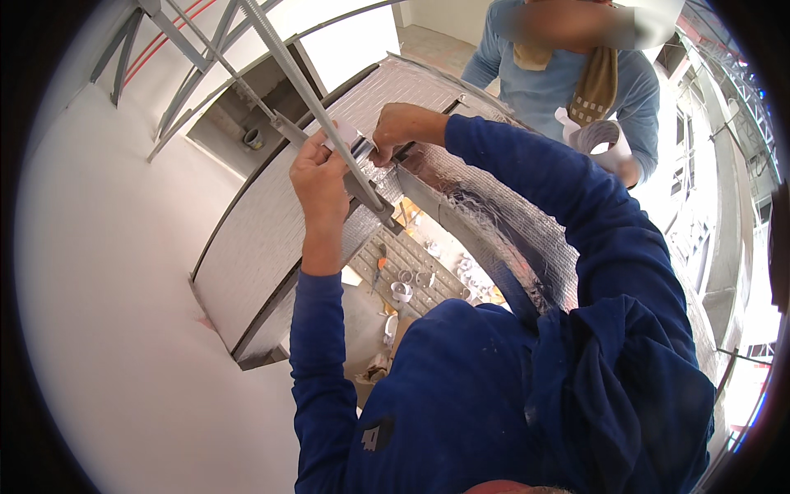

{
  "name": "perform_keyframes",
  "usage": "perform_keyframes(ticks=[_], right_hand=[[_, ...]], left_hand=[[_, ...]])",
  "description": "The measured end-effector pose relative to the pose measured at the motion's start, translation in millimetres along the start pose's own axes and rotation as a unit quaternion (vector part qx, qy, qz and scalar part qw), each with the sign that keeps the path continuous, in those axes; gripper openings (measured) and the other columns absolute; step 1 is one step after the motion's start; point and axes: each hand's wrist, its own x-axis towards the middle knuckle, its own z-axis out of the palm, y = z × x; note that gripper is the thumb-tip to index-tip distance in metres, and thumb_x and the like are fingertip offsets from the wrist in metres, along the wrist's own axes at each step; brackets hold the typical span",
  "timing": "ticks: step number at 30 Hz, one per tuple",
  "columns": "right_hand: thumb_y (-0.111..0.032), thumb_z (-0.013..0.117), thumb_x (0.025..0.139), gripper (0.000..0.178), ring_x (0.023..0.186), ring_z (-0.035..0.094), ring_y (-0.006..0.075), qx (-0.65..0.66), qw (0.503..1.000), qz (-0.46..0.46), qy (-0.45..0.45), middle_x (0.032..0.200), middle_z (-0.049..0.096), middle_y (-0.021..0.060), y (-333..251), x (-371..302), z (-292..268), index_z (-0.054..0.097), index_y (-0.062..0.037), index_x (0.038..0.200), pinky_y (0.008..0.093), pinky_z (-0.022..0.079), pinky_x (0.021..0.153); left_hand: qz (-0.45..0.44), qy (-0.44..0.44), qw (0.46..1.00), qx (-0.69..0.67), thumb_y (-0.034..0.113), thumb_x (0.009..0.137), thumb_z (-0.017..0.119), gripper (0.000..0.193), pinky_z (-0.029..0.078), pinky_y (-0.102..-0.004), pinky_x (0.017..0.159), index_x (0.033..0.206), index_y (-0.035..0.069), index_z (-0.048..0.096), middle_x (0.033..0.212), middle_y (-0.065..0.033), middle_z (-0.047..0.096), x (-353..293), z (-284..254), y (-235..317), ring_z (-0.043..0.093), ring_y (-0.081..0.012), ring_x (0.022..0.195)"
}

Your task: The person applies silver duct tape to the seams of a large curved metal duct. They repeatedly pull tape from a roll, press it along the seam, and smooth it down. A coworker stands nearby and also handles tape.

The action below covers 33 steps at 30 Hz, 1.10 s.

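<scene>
My left hand [321,177] is raised beside a threaded metal rod [304,82], its fingers pinching a short strip of silvery foil tape [362,149] with white backing. To the right of the rod my right hand [403,130] is closed, thumb and fingers at the strip's other end. Both hands are above the edge of a large duct wrapped in foil insulation [263,222]. A grey metal bracket [380,206] crosses below the strip at the rod's lower end. The rod hides part of the strip and of my left fingertips.
Across the duct stands a co-worker [568,90] in a light blue top, holding a wide roll of tape [605,144]. Crumpled foil insulation [510,222] lines the right side. Far below, a slatted platform [395,263] bears tape rolls and scraps. Steel struts [197,74] hang at upper left.
</scene>
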Motion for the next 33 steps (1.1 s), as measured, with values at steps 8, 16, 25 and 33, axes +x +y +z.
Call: perform_keyframes(ticks=[8,16,25,33], right_hand=[[-0.062,0.084,0.079,0.05,0.088,0.079,0.0373,-0.023,0.999,0.028,-0.006,0.089,0.081,0.0161,-6,-2,-5,0.088,-0.0177,0.102,0.0428,0.063,0.082],[-0.065,0.086,0.08,0.055,0.093,0.079,0.0388,-0.006,1.0,0.015,-0.013,0.092,0.081,0.0183,-6,-2,-5,0.088,-0.0139,0.101,0.0437,0.063,0.084],[-0.036,0.102,0.065,0.056,0.085,0.077,0.0324,0.233,0.961,0.148,0.009,0.088,0.08,0.0222,-25,-37,-30,0.081,0.0092,0.089,0.0441,0.059,0.076],[-0.037,0.101,0.063,0.059,0.082,0.077,0.0331,0.271,0.951,0.151,0.012,0.09,0.08,0.0229,-30,-46,-32,0.08,0.01,0.091,0.0435,0.059,0.073]], left_hand=[[-0.007,0.007,0.999,-0.033,-0.009,0.1,0.07,0.043,0.046,-0.0198,0.06,0.143,-0.005,0.069,0.103,-0.0062,0.076,-1,2,3,0.061,-0.0041,0.072],[-0.008,0.006,1.0,-0.022,-0.01,0.1,0.069,0.042,0.046,-0.0193,0.061,0.142,-0.005,0.069,0.108,-0.0076,0.077,0,-2,5,0.062,-0.004,0.075],[-0.001,0.001,1.0,-0.024,-0.009,0.1,0.07,0.043,0.049,-0.019,0.063,0.143,-0.006,0.069,0.11,-0.009,0.078,5,-6,2,0.065,-0.0056,0.078],[-0.004,0.001,0.999,-0.032,-0.01,0.1,0.069,0.044,0.057,-0.0211,0.068,0.143,-0.007,0.067,0.114,-0.0128,0.078,6,-4,3,0.072,-0.0093,0.085]])
